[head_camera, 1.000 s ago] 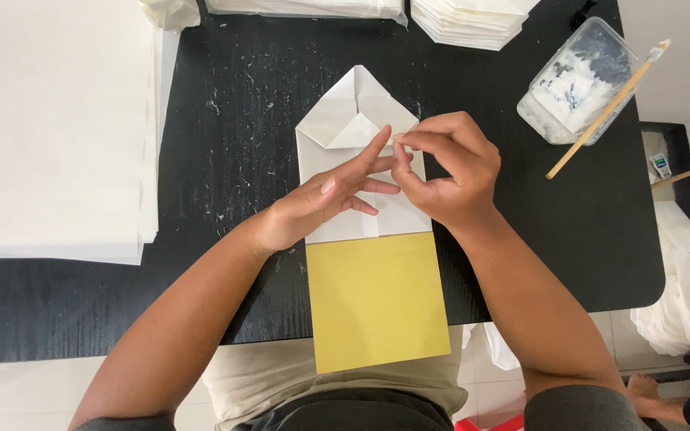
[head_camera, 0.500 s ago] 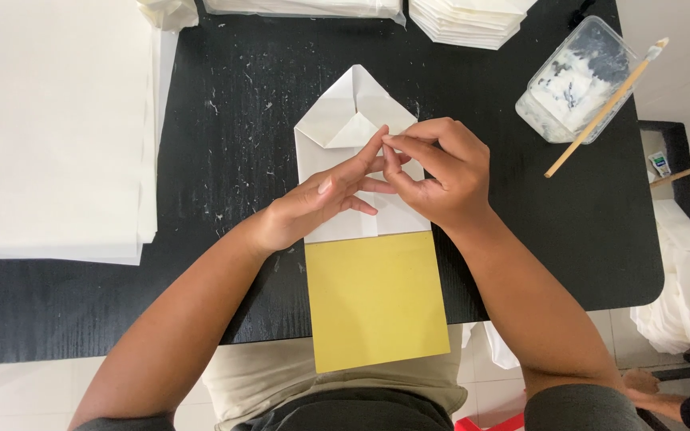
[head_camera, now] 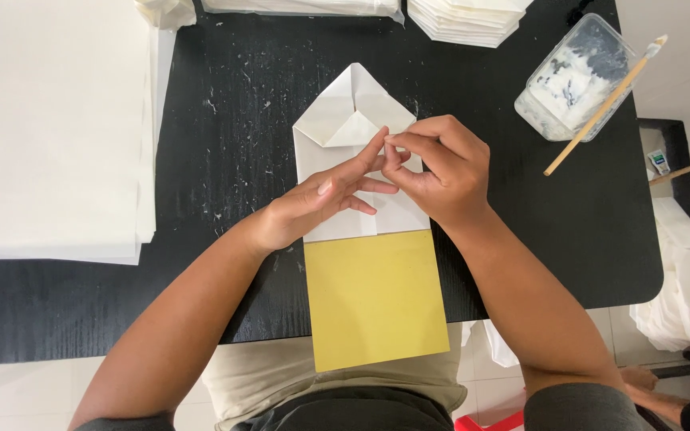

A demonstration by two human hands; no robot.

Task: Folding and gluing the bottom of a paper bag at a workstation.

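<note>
A white folded paper (head_camera: pixel 343 120) with a pointed top lies on the black table (head_camera: pixel 225 160), resting on a yellow card (head_camera: pixel 373 299) that sticks out over the table's near edge. My left hand (head_camera: pixel 321 199) lies flat on the white paper, fingers spread and pointing up to the right. My right hand (head_camera: pixel 441 164) is curled just to the right of it, thumb and forefinger pinched together at the paper's flap beside my left fingertips. What the pinch holds is too small to tell.
A big stack of white sheets (head_camera: pixel 49 128) covers the table's left side. Stacks of folded white papers (head_camera: pixel 469 17) sit at the far edge. A clear tub of white paste (head_camera: pixel 573 76) with a wooden brush (head_camera: pixel 604 104) stands at the back right. More white paper (head_camera: pixel 680 295) lies off the table's right.
My right hand has moved slightly left and closed its pinch against my left fingertips. The paper and card have stayed put.
</note>
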